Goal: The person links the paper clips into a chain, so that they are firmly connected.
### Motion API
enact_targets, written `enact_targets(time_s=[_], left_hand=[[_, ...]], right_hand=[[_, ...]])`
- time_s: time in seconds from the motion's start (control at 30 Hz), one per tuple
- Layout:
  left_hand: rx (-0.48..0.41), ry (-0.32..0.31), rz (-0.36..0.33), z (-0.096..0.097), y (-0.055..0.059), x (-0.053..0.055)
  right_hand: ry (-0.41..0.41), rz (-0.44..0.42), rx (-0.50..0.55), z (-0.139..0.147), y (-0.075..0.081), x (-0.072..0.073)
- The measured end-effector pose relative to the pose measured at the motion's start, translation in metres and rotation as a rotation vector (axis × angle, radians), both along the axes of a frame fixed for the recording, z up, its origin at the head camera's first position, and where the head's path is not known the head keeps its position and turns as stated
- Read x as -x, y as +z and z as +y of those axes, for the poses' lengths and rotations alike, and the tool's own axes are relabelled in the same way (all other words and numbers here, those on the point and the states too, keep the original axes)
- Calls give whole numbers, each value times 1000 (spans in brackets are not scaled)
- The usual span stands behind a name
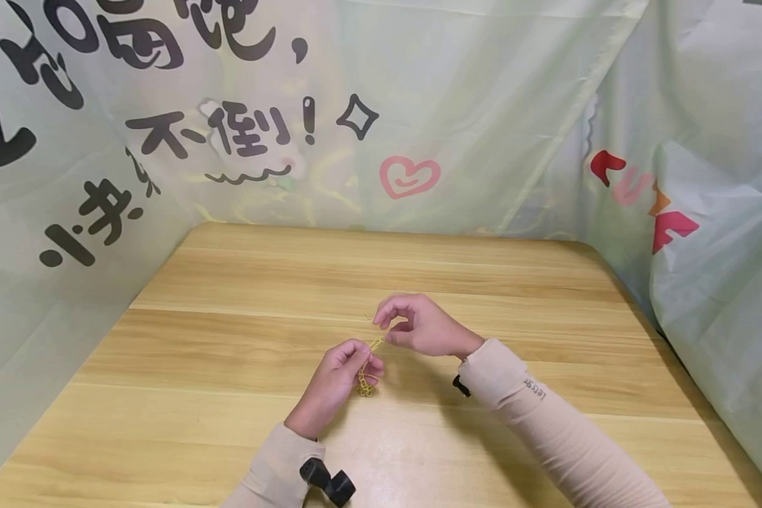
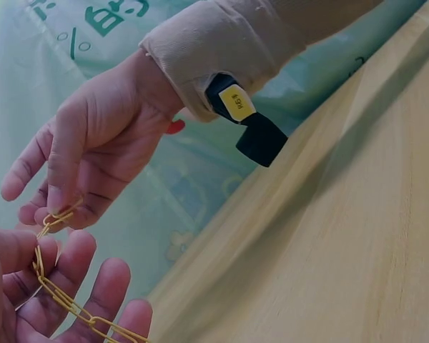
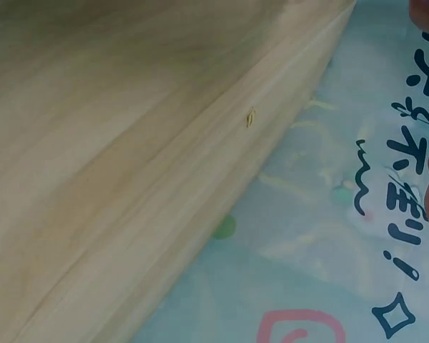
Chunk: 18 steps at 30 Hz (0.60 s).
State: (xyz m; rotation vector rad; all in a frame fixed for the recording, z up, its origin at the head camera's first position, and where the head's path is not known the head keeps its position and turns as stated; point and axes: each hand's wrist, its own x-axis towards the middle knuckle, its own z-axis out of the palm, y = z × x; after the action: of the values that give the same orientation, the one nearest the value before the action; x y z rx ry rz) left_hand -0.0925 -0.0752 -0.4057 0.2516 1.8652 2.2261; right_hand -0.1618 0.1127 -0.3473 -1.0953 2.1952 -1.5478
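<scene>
A chain of linked yellow paper clips (image 2: 68, 306) runs over the palm side of my left hand (image 1: 336, 377), and its lower part bunches below the fingers in the head view. The left thumb and index finger pinch the chain near its upper end. Up and to the right, my right hand (image 1: 427, 328) pinches the end clip (image 2: 61, 216) between thumb and fingertip, its other fingers bent loosely. In the right wrist view only a sliver of a hand shows at the right edge.
A loose paper clip (image 3: 250, 118) lies on the wooden table (image 1: 228, 353) beyond the hands. Printed fabric curtains (image 1: 482, 106) enclose the table at the back and sides. Each sleeve carries a black wrist camera (image 1: 327, 482).
</scene>
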Motion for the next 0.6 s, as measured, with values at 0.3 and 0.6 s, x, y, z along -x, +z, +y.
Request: enact_targets(time_s=[0.3,0.6], left_hand=[[38,6,-1,1,1,0],[87,44,28,1,-2,0]], right_hand=[[-119,-16,-11,-4,11,0],[-145,0,10,-10,14,-1]])
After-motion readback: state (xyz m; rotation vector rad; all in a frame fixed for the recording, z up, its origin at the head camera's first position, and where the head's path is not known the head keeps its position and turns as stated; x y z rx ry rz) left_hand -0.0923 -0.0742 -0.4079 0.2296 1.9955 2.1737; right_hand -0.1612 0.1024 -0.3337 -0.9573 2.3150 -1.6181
